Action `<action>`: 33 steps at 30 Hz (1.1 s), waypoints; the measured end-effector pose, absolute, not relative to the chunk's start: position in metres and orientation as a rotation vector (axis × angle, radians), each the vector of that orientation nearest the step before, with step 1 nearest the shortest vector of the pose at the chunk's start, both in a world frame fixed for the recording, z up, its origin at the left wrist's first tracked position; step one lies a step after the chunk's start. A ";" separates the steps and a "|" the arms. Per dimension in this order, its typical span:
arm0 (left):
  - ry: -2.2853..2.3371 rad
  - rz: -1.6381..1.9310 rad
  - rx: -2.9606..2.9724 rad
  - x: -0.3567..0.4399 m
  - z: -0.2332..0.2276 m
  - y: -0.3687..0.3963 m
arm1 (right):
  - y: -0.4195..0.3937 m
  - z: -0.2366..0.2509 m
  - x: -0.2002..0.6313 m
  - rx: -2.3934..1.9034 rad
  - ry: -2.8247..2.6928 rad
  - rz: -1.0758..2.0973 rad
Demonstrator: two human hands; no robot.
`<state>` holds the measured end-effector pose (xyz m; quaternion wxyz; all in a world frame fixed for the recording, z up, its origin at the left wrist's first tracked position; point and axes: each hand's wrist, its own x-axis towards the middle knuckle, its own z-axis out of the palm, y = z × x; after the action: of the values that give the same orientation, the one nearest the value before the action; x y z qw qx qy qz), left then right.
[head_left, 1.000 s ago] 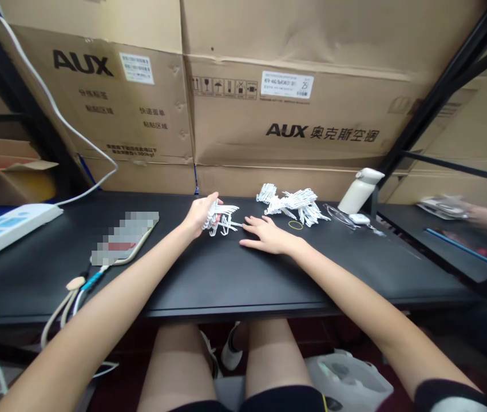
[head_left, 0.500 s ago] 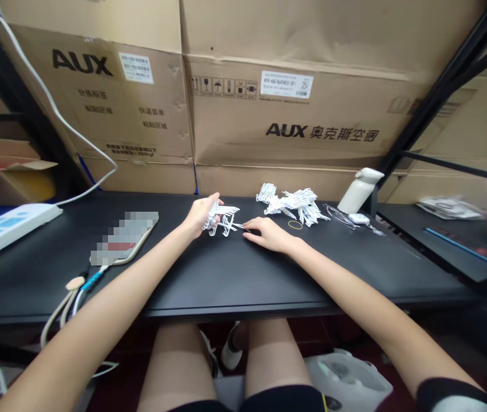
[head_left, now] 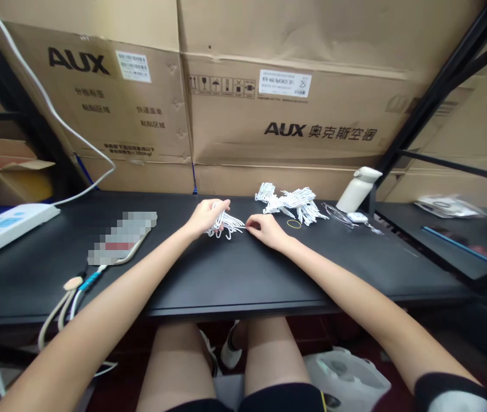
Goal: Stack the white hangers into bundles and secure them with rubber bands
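My left hand (head_left: 204, 216) grips a small bunch of white plastic hooks (head_left: 226, 223) that rests on the black table (head_left: 226, 269). My right hand (head_left: 264, 229) is just to the right of the bunch, its fingertips pinched on the ends of the hooks. Farther back and to the right lies a larger pile of the same white hooks (head_left: 291, 202), with a thin yellow rubber band (head_left: 294, 224) in front of it.
A white bottle (head_left: 358, 189) and a clear plastic bag (head_left: 338, 215) lie at the right rear. A white power strip (head_left: 5, 226), a flat pouch (head_left: 118, 241) and cables (head_left: 67, 294) sit on the left. Large cardboard boxes (head_left: 295, 109) wall the back.
My right hand slid left from flat on the table to the bunch and pinched its end. My left hand tilted the bunch lower. A person's hand at the far right has left the view.
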<state>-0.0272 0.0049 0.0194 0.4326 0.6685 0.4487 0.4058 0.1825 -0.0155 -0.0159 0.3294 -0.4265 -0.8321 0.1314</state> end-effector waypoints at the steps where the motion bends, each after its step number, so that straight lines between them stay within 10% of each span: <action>1: 1.112 1.007 1.675 -0.027 0.019 0.005 | -0.015 -0.015 0.183 -1.127 -2.157 0.378; 24: 1.135 0.986 1.738 -0.025 0.025 -0.002 | -0.010 0.018 0.229 -1.508 -2.196 0.308; 33: 1.079 0.981 1.754 -0.023 0.023 -0.003 | -0.016 0.021 0.217 -1.153 -1.938 1.014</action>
<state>-0.0231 -0.0033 0.0228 0.4170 0.6990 0.4300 0.3907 0.2165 -0.0158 0.0214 0.3284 -0.4404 -0.7404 0.3874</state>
